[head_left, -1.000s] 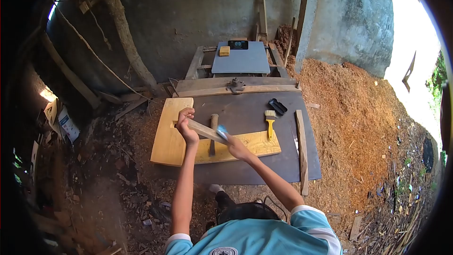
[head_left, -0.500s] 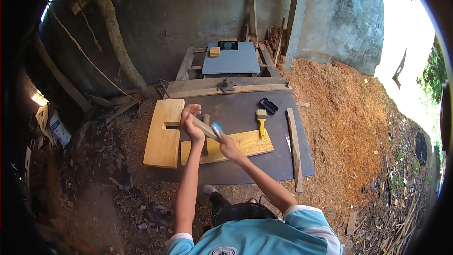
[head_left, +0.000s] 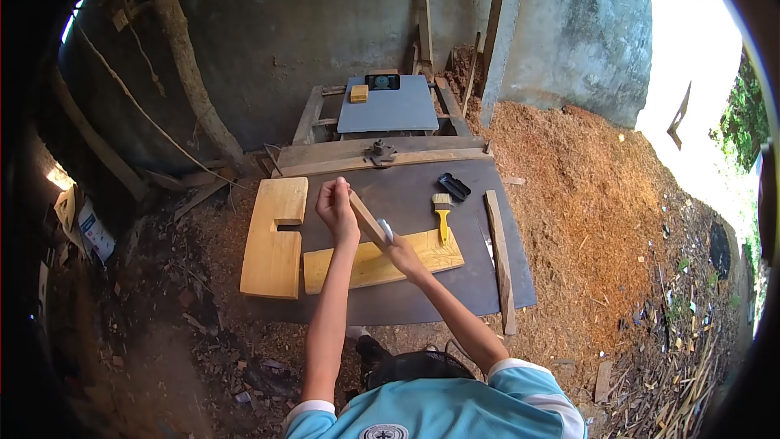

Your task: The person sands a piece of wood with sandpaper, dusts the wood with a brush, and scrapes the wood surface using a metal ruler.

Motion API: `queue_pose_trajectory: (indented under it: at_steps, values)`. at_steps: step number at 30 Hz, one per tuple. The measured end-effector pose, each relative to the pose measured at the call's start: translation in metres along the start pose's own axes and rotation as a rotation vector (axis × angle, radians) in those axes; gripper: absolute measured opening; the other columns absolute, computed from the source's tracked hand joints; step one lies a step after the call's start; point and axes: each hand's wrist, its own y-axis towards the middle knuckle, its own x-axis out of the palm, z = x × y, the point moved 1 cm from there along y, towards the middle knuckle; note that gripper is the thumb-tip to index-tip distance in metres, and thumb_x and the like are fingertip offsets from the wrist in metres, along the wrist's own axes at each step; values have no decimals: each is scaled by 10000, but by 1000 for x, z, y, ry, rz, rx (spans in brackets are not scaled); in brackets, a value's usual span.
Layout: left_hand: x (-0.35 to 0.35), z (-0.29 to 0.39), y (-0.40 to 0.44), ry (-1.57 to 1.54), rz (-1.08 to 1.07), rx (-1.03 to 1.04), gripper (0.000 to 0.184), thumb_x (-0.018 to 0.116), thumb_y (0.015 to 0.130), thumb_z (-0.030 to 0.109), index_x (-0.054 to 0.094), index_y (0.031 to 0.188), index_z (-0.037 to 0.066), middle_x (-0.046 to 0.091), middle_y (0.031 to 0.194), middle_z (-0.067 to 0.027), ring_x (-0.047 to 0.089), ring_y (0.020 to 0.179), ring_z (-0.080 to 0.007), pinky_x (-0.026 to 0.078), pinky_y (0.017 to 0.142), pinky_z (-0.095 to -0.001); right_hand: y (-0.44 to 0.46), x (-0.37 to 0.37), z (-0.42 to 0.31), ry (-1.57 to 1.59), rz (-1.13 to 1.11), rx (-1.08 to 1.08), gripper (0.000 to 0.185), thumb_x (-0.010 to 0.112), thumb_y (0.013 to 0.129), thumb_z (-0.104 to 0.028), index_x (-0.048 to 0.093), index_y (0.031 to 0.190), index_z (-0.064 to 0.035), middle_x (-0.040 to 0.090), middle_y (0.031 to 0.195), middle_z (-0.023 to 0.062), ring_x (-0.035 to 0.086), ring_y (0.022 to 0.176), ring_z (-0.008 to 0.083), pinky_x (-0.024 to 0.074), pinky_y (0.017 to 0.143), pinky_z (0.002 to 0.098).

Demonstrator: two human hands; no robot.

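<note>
My left hand (head_left: 336, 205) has its fingers closed at the upper end of a narrow wooden strip (head_left: 366, 216). Around the strip's lower end, my right hand (head_left: 402, 255) is closed, with a shiny metal-and-blue object (head_left: 385, 230) beside its fingers, too small to name. Beneath the hands lies a yellow board (head_left: 382, 270) on the dark tabletop (head_left: 406, 187). To the left sits a thick yellow block (head_left: 270, 264) with a slot in its right side. A yellow-handled brush (head_left: 443, 219) rests across the board's right end, near an open black case (head_left: 454, 187).
A long wooden strip (head_left: 500, 264) lies along the table's right edge. Across the back runs a wooden bar (head_left: 431, 154) with a metal fitting (head_left: 379, 153). Behind it, a grey panel (head_left: 387, 114) holds a phone (head_left: 383, 81) and a small yellow block (head_left: 359, 93). Sawdust (head_left: 561, 195) covers the ground at right.
The view has shifted, so the table sits farther left. My left fingers have drawn together and the held strip tilts more steeply. The hammer seen earlier between my arms is now hidden.
</note>
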Motion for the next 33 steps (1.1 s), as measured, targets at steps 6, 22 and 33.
queue_pose_trajectory:
  at_steps: [6, 22, 33]
  values:
    - [1, -3, 8, 125, 0, 76, 310, 592, 840, 154, 397, 614, 68, 383, 592, 65, 318, 552, -17, 260, 493, -180, -23, -2, -138, 109, 38, -514, 565, 368, 714, 19, 406, 1276, -35, 553, 1130, 187, 507, 1077, 255, 365, 906, 303]
    - [23, -11, -9, 157, -205, 188, 156, 461, 897, 120, 481, 787, 11, 465, 655, 28, 417, 581, -27, 355, 522, -187, -20, -8, -139, 56, 256, -689, 603, 325, 716, 110, 377, 1298, -38, 540, 1117, 198, 530, 1040, 212, 389, 847, 250]
    - [27, -8, -14, 115, -183, 177, 157, 474, 894, 123, 506, 798, 3, 500, 692, 19, 427, 603, -24, 353, 544, -173, -19, -22, -133, 138, 163, -293, 435, 352, 737, 35, 517, 1138, 1, 598, 885, 146, 535, 838, 150, 409, 761, 273]
